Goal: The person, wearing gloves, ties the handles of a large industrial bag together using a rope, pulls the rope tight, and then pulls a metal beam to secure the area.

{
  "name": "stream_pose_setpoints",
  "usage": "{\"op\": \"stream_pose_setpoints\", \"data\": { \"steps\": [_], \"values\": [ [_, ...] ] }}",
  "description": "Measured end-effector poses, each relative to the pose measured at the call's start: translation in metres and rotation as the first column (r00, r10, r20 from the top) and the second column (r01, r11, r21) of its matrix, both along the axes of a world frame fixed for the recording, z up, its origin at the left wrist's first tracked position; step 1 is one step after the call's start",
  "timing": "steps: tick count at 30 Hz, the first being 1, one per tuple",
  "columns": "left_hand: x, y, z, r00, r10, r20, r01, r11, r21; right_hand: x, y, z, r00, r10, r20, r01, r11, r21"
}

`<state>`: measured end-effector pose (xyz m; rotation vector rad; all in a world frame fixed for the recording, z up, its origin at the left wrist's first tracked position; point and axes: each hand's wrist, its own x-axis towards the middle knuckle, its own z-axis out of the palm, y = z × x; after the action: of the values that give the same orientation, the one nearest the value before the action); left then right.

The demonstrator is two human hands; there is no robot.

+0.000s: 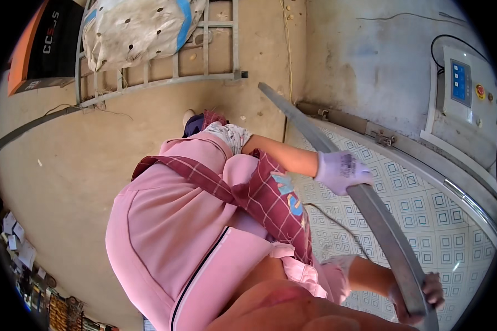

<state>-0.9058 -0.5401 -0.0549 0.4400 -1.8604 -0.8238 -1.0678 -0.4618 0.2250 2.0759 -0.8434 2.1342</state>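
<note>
A long grey metal bar (pixel 381 223), seemingly square tube, runs diagonally from the upper middle to the lower right and looks bent by the lens. My left hand (pixel 343 171), in a pale glove with print on its back, is closed around the bar near its middle. Lower down, my right hand (pixel 418 298) grips the bar near the picture's bottom edge; its fingers look grey, and part of it is hidden behind the bar. Beneath the bar lies a sheet patterned with blue squares (pixel 406 182). A dark cord (pixel 339 225) crosses that sheet.
A metal-edged frame with a latch (pixel 384 139) borders the patterned sheet. Beyond it stands a control box (pixel 459 82) with a red button. At the upper left are a metal rack (pixel 165 78), a spotted white sack (pixel 128 33) and a black-orange box (pixel 51 45). Assorted items lie lower left.
</note>
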Motion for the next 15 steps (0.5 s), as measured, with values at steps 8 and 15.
{"op": "stream_pose_setpoints", "data": {
  "steps": [8,15],
  "values": [
    [0.059,0.035,0.047,0.977,0.208,-0.054,-0.21,0.976,-0.051,0.004,0.012,0.062,0.983,0.131,-0.125,-0.139,0.989,-0.052],
    [0.061,0.02,0.004,0.939,0.341,-0.052,-0.339,0.94,0.045,0.051,-0.024,0.009,0.857,0.515,-0.006,-0.513,0.854,0.092]
  ]
}}
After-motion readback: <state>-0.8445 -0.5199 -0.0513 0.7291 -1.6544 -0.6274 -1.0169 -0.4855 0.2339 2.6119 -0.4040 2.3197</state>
